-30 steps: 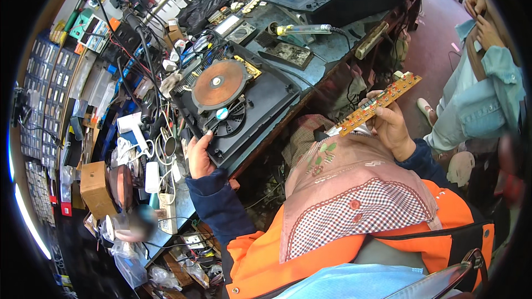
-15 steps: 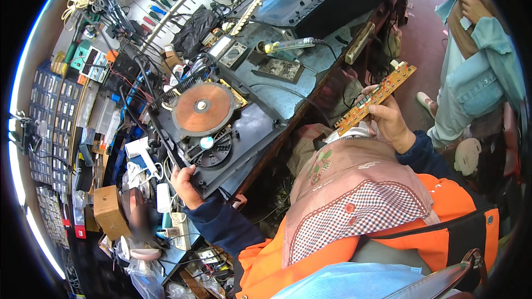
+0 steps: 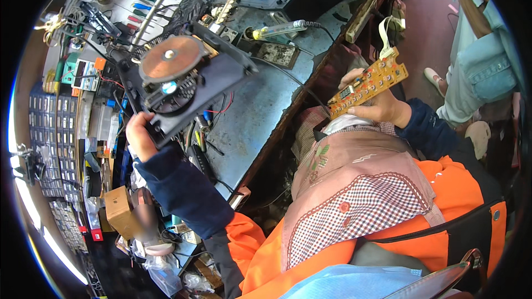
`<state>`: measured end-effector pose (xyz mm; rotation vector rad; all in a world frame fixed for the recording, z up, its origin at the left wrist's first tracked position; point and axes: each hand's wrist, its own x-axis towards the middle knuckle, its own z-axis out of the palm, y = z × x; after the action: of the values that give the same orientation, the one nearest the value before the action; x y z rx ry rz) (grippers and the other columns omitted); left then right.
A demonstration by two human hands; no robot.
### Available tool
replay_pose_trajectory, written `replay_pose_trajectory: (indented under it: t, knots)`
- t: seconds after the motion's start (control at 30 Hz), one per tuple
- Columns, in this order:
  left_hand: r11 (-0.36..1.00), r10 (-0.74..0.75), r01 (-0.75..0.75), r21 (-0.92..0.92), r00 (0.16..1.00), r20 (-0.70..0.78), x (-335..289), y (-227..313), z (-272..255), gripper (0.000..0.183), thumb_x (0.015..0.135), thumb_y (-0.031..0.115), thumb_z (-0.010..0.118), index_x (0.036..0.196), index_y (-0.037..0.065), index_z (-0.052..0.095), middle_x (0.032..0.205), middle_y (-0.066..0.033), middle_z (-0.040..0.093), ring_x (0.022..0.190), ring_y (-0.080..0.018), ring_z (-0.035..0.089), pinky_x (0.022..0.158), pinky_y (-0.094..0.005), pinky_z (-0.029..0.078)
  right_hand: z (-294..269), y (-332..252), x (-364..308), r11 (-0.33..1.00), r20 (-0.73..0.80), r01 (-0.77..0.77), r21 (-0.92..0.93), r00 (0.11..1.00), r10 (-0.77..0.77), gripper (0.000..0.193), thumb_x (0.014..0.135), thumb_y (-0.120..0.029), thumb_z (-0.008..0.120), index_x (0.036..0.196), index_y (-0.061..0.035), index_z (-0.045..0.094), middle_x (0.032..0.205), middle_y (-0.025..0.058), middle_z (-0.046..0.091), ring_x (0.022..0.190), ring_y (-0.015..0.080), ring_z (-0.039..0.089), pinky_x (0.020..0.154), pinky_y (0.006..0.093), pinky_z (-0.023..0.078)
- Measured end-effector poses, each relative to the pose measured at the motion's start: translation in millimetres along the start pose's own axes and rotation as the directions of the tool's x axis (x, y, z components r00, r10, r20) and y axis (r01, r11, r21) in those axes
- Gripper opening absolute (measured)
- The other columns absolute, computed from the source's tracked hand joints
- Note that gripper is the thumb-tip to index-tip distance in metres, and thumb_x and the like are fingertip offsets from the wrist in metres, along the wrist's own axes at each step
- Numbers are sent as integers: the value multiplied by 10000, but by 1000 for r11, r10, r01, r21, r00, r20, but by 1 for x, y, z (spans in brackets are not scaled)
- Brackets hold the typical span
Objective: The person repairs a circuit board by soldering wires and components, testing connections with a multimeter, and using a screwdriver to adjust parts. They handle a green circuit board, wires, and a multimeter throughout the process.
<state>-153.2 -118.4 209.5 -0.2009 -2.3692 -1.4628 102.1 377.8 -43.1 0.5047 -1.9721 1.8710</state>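
My left hand (image 3: 141,135) is closed on the near left corner of a dark plastic induction cooker base (image 3: 219,86). The base is tilted, its far side lifted off the bench. A round copper coil (image 3: 160,65) with a pale centre sits in it, and a black fan (image 3: 172,99) lies nearer my hand. Over my lap, my right hand (image 3: 388,109) grips a long tan circuit board (image 3: 368,86) by its edges, thumb on the near side. Small buttons and a display show on the board, and a white cable (image 3: 383,39) rises from its far end.
The blue bench top (image 3: 249,127) bears hand tools (image 3: 197,152) beneath the raised base. Beyond are a soldering iron (image 3: 277,30), a metal tray (image 3: 278,55) and a large black appliance casing (image 3: 316,0). Small-parts drawers (image 3: 47,138) line the left. Another person's denim-clad leg (image 3: 482,61) is at right.
My left hand has moved left and up, lifting and tilting the cooker base and uncovering tools beneath. The circuit board has turned its face more toward me, and its white cable now stands out.
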Motion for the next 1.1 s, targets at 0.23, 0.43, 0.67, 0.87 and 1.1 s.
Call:
replay_pose_trajectory:
  t: [0.23,0.43,0.67,0.87,1.1]
  knots:
    - [562,650,-635,530,736,192,82,11,26,158,815,65,666,746,-61,730,709,-91,677,666,-176,592,681,-369,508,29,-25,30,966,197,241,-97,956,-219,680,811,-118,905,1385,-4,558,1232,137,627,1102,233,698,929,371,586]
    - [916,273,-232,329,958,-86,140,-4,81,169,732,119,737,759,-48,743,749,-159,724,692,-257,646,699,-390,514,98,-32,74,769,152,639,9,759,-633,764,789,-257,935,1416,-50,551,1136,175,698,940,353,742,781,413,623]
    - [990,143,-133,56,946,-291,149,-16,170,177,691,83,741,772,-74,751,721,-177,730,667,-278,665,724,-388,541,161,-2,93,887,170,445,126,871,-461,953,870,-281,850,1633,21,366,972,92,630,775,284,644,716,377,532]
    - [954,241,-218,207,966,-94,232,-82,148,142,676,56,773,754,-59,741,730,-153,722,684,-241,645,698,-383,524,168,15,98,932,270,232,280,912,-308,975,893,-240,824,1672,-4,288,968,67,588,771,226,599,750,355,525]
    - [942,212,-164,294,968,-138,292,-186,164,120,752,116,798,843,47,837,859,-182,792,793,-267,745,804,-376,588,164,-14,104,945,255,264,193,917,-308,965,874,-137,837,1659,15,298,1057,92,629,913,254,672,871,383,549]
